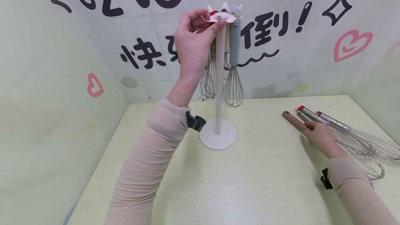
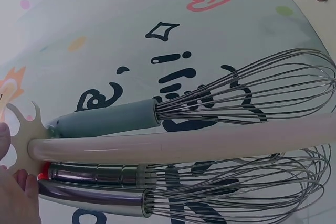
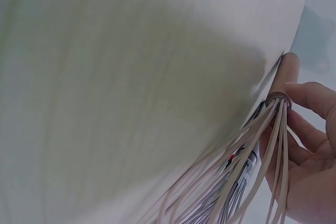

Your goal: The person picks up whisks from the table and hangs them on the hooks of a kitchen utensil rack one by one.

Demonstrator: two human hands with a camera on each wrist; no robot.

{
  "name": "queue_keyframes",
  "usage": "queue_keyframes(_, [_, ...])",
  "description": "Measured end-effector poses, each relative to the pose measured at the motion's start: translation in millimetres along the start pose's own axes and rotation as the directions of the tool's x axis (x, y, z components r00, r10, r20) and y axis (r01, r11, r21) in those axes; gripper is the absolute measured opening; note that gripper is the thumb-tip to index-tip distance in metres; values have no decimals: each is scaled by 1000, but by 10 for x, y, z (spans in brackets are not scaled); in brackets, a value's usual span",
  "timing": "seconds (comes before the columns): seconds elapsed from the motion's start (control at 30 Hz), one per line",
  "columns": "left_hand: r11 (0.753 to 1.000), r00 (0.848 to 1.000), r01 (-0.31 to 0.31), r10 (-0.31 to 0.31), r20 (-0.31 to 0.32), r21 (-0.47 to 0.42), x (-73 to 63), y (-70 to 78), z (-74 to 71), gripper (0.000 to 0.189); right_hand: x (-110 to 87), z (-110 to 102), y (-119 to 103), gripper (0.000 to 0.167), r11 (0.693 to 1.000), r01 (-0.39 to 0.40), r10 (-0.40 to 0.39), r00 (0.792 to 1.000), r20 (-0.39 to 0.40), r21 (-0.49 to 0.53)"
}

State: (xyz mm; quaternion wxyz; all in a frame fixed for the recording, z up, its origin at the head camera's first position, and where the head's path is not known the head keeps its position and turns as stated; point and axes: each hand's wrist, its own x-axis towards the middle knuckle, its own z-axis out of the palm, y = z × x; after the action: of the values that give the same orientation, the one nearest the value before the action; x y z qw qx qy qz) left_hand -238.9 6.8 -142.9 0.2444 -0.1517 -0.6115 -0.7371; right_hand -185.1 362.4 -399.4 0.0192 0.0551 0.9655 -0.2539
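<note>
My left hand grips the hooked top of a white stand with a round base, thumb and fingers at its rim. From its hooks hang a whisk with a blue-grey handle and others behind the pole. The left wrist view shows two of these with shiny steel handles. At the right of the table my right hand pinches a whisk by its brown handle, near where the wires begin. That whisk's beige wires fan out in the right wrist view.
Steel whisks with red-tipped handles lie beside the right hand, their wire heads overlapping toward the right edge. The pale table is bordered by a back wall with dark lettering and a left side wall.
</note>
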Motion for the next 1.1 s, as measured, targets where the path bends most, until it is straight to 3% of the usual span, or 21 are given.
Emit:
queue_keyframes(0.2, [999,999,-36,35,9,34,8,5,-21,44,6,0,-26,48,999,7,-7,1000,1,-37])
queue_keyframes(0.57, [993,988,-108,103,118,40,39,-56,-118,40,15,12,-34,48,999,6,-6,1000,2,-43])
queue_keyframes(0.97, [994,983,-92,81,162,59,41,-66,-174,40,-16,19,-78,47,999,-18,19,999,34,-31])
queue_keyframes(1.1, [990,977,-120,106,184,70,12,-77,-180,46,-14,26,-80,46,1000,-5,6,999,36,-28])
